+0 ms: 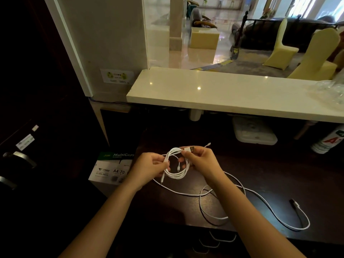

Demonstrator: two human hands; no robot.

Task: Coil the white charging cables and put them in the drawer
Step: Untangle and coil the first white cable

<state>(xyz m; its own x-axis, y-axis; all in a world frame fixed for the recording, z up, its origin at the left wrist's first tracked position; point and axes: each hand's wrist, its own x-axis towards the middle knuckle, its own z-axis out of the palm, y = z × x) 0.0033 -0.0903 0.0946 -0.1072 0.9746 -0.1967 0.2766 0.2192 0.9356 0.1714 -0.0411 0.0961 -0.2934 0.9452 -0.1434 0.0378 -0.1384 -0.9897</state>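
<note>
A white charging cable wound into a coil (175,174) hangs between both hands above the dark desk (279,174). My left hand (150,164) pinches the coil's left side. My right hand (202,161) grips its upper right side, with the USB plug (189,148) sticking out past the fingers. A small connector end dangles inside the loop. A second white cable (247,190) lies loose on the desk, looping from below the coil to the right, and ends in a dark plug (294,202). Drawer handles (221,239) show at the desk's front edge below.
A box of A4 copy paper (111,170) stands left of the desk. A pale stone counter (223,94) overhangs the desk's far side, with crumpled clear plastic (329,92) at its right end. A white device (253,133) and a bottle (327,142) sit under it.
</note>
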